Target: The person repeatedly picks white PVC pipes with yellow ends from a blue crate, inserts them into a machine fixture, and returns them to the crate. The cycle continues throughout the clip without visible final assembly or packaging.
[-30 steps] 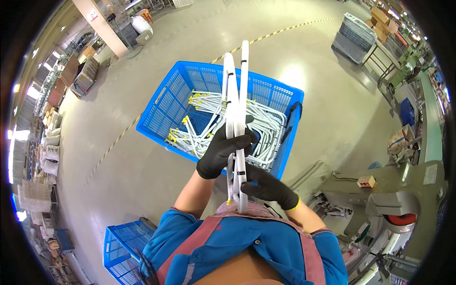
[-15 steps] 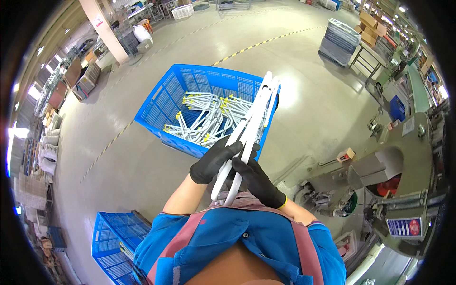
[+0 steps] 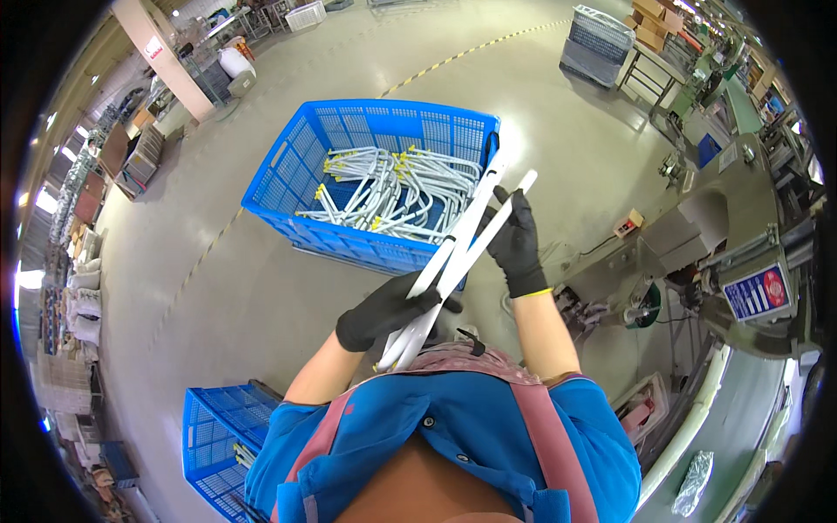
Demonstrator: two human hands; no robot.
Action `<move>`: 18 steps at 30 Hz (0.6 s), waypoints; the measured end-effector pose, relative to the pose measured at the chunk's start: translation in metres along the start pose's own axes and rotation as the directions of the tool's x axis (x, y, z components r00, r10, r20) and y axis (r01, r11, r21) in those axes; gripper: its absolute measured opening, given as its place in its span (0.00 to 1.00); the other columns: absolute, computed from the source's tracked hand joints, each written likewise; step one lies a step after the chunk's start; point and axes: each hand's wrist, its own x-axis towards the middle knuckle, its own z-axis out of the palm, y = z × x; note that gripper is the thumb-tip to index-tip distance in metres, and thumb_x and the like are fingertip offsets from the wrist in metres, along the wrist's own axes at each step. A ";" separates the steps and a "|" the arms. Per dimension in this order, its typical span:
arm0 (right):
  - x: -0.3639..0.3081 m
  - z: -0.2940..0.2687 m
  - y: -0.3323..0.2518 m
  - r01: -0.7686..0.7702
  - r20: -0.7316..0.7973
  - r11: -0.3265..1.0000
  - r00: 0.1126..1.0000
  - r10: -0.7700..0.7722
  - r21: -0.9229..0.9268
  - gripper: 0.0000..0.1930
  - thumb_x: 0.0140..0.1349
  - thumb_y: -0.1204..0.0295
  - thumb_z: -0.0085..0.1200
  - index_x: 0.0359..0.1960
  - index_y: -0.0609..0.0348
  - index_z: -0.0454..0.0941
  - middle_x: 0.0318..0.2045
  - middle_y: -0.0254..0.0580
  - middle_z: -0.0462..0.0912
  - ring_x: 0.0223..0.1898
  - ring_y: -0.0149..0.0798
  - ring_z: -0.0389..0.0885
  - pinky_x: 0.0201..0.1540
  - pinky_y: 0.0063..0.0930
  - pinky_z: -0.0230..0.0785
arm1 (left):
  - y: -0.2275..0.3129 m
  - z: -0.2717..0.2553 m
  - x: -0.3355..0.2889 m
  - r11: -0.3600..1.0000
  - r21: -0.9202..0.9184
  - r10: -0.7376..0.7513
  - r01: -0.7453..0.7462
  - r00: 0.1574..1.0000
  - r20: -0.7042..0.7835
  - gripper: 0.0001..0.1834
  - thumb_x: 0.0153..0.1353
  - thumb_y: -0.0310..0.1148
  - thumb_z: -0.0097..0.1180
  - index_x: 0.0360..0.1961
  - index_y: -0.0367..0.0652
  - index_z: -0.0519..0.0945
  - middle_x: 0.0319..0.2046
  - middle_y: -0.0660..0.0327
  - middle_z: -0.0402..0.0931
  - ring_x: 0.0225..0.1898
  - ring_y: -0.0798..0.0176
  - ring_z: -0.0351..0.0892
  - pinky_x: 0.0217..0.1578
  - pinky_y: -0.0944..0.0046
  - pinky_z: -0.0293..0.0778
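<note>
In front of my body, my left hand [image 3: 384,311] in a black glove is closed around the lower part of several white bent metal tubes [image 3: 466,261]. They slant up and to the right, and dark bands ring some of them. My right hand [image 3: 516,240], also gloved, has its fingers wrapped round one tube near its far end. Beyond them stands a large blue plastic basket [image 3: 401,103]. Inside lie many white bent tubes [image 3: 375,196] with yellow tips. The far ends of the held tubes overlap the basket's right side.
A second blue basket [image 3: 193,436] with tubes stands at lower left. To the right are a grey-green machine [image 3: 741,196] and a small box [image 3: 628,223] beside a cable. A stack of grey crates [image 3: 597,44] and a pillar [image 3: 161,57] stand farther off.
My right hand has moved from the lower part of the tubes up and right to near one far end. The tubes have spread apart at the top. The view has shifted slightly.
</note>
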 end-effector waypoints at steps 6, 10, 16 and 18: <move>-0.039 0.012 0.065 -0.004 0.050 0.986 0.999 -0.005 0.170 0.19 0.66 0.61 0.47 0.50 0.64 0.71 0.46 0.59 0.77 0.52 0.53 0.75 0.57 0.47 0.68 | -0.052 -0.005 -0.081 0.995 0.098 -0.020 0.017 0.999 0.031 0.32 0.60 0.44 0.57 0.60 0.35 0.63 0.43 0.48 0.78 0.43 0.57 0.79 0.45 0.60 0.74; -0.072 0.039 0.072 -0.083 0.118 0.952 0.992 0.050 0.295 0.18 0.66 0.60 0.47 0.46 0.64 0.73 0.45 0.57 0.78 0.50 0.52 0.76 0.57 0.49 0.68 | -0.069 0.007 -0.136 0.957 0.278 -0.096 0.084 0.995 0.027 0.44 0.48 0.46 0.68 0.61 0.36 0.62 0.49 0.53 0.76 0.49 0.58 0.75 0.52 0.58 0.69; -0.109 0.067 0.080 -0.065 0.207 0.968 0.978 0.014 0.241 0.23 0.66 0.54 0.44 0.51 0.62 0.72 0.53 0.57 0.74 0.54 0.56 0.73 0.57 0.58 0.65 | -0.100 0.034 -0.189 0.817 0.574 0.121 0.056 0.957 -0.265 0.49 0.42 0.34 0.68 0.65 0.41 0.55 0.51 0.46 0.71 0.50 0.44 0.75 0.48 0.52 0.71; -0.123 0.072 0.085 0.011 0.110 0.993 0.994 -0.023 0.114 0.21 0.67 0.54 0.43 0.52 0.56 0.68 0.51 0.55 0.74 0.47 0.54 0.78 0.46 0.55 0.75 | -0.120 0.038 -0.194 0.760 0.635 0.092 0.138 0.945 -0.315 0.51 0.43 0.34 0.67 0.67 0.43 0.50 0.53 0.40 0.66 0.47 0.37 0.74 0.40 0.48 0.75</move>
